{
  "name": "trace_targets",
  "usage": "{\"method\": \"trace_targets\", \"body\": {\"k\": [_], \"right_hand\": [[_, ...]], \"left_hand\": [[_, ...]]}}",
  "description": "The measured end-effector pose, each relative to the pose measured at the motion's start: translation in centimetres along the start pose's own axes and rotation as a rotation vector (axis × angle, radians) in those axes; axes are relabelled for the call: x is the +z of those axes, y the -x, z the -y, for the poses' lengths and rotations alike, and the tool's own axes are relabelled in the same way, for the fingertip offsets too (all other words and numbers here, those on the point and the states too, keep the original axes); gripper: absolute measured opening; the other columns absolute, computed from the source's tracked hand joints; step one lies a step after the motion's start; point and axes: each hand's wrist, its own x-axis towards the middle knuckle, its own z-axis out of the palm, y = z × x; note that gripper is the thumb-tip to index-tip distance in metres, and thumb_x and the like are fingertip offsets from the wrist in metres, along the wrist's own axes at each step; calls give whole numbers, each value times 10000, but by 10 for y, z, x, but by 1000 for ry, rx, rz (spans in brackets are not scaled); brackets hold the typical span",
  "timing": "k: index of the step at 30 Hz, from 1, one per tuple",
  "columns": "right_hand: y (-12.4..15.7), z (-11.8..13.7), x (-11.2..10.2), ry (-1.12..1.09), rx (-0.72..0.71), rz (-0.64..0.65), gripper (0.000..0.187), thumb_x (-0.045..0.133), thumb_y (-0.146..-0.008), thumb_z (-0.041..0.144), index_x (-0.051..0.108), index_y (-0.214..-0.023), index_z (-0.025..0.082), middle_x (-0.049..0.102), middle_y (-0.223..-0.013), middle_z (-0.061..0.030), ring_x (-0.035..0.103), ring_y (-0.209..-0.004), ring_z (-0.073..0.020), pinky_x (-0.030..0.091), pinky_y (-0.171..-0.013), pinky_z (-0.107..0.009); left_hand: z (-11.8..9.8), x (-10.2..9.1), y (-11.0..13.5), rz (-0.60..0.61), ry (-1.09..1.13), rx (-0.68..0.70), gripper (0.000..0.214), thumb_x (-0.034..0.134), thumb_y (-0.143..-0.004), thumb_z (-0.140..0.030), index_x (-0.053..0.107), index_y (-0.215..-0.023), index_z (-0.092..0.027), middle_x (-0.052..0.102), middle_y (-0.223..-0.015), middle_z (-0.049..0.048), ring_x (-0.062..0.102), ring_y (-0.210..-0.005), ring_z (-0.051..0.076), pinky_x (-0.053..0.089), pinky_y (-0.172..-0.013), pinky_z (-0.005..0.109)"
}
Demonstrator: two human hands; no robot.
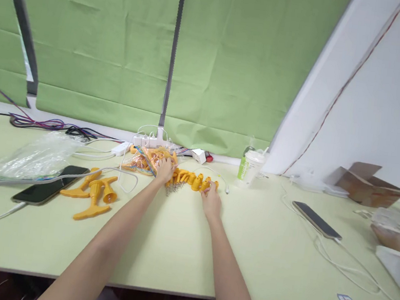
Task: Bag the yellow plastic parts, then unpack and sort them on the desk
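Note:
Both my arms reach across the table to a row of small yellow plastic pieces, several of them bell-shaped. My left hand is at the left end of the row, beside a clear bag of orange-yellow parts; its fingers are curled and what they hold is hidden. At the right end, my right hand pinches one of the yellow bell-shaped pieces between thumb and fingers. Between the hands lies a small heap of thin metal pieces. Larger yellow T-shaped handles lie to the left.
A black phone, white cables and clear plastic wrap lie left. A lidded white cup stands behind my right hand. Farther right are another phone, an open cardboard box and another person's hand.

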Motion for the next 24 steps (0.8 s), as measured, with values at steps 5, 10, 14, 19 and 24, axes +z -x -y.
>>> {"method": "trace_targets", "body": {"k": [5,10,14,19,24], "right_hand": [[-1,1,-1,18,2,6,420,490,-815,220,416,-1228,245,665,-934,-26,621,-905,-216,415,-747,-315],[-2,3,-5,67,44,2,437,486,-831,220,392,-1258,205,663,-1000,-54,613,-937,-225,403,-753,-322],[-1,3,-8,66,68,3,337,451,-841,210,471,-1177,197,664,-1023,-64,611,-917,-216,384,-733,-300],[-3,1,-13,52,162,-123,331,383,-849,212,529,-1145,199,671,-951,-79,609,-814,-209,353,-671,-290],[-6,8,-13,11,181,-129,295,415,-838,192,561,-1095,198,670,-954,-78,599,-825,-215,325,-645,-286]], "left_hand": [[9,-15,15,19,-12,26,346,371,-915,-323,494,-1161,-114,481,-1196,193,415,-1172,317,349,-935,408],[14,-29,30,31,-8,51,335,433,-891,-276,463,-1189,-128,476,-1191,174,409,-1173,291,360,-925,399],[18,-49,56,2,-8,181,262,456,-872,-235,505,-1121,-169,488,-1170,128,436,-1138,258,368,-927,377],[54,-116,111,264,-208,400,178,547,-820,-251,592,-990,-224,581,-1070,76,504,-1065,261,344,-950,411],[104,-173,146,450,-368,328,374,572,-766,-157,591,-1122,-268,514,-1315,86,446,-1202,290,328,-963,423]]}}
